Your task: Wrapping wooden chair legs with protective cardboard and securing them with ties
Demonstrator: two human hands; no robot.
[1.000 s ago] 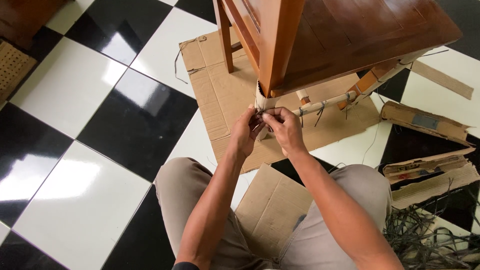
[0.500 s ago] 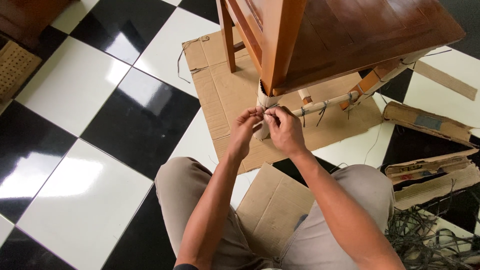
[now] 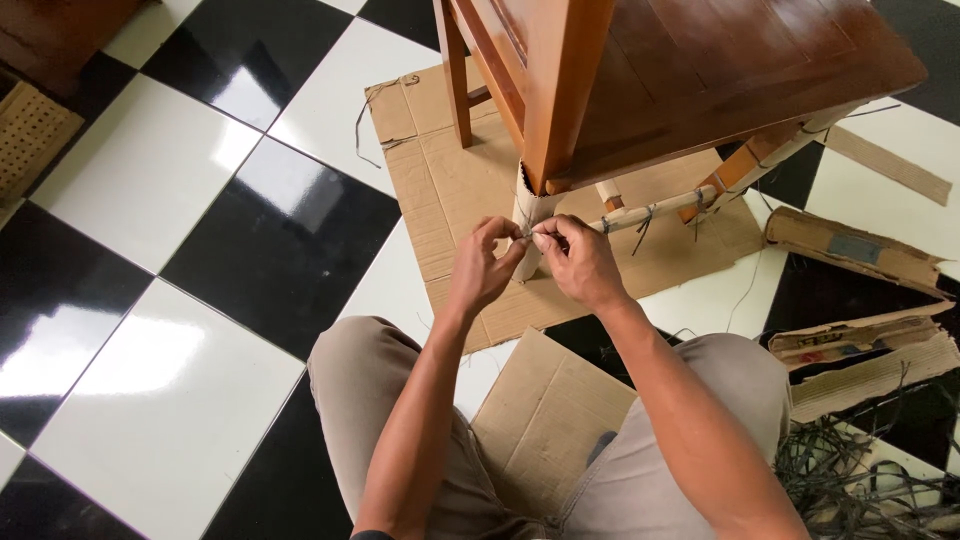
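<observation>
far left, one woven mat [image 3: 28,128] at the edge of the black-and-white tile floor [image 3: 150,390]. further in, one big cardboard sheet [image 3: 440,190] flat under the wooden chair [image 3: 680,70], with two of its bare legs in plain view. at the centre, left hand [image 3: 478,265] pinched narrow on one end of a thin dark string [image 3: 527,233], right hand [image 3: 580,262] pinched narrow on the other end, fingertips almost touching right at the near chair leg. that leg wrapped in a cardboard sleeve [image 3: 528,222], string lying around it just below the seat corner. by the look of it, tying off the string on the sleeve, knot apparently half made; next move likely calling for a steady pull on both ends without letting the sleeve slide down the leg. to the right, one wrapped rung [image 3: 655,212] with about three string ties already on it, then another wrapped leg [image 3: 770,150] further back. below, one smaller cardboard piece [image 3: 545,420] between the knees. far right, one loose cardboard strip [image 3: 885,158], two rolled cardboard bundles [image 3: 860,300] near each other, and one heap of dark string [image 3: 860,480] in the corner, strands too tangled to count.
</observation>
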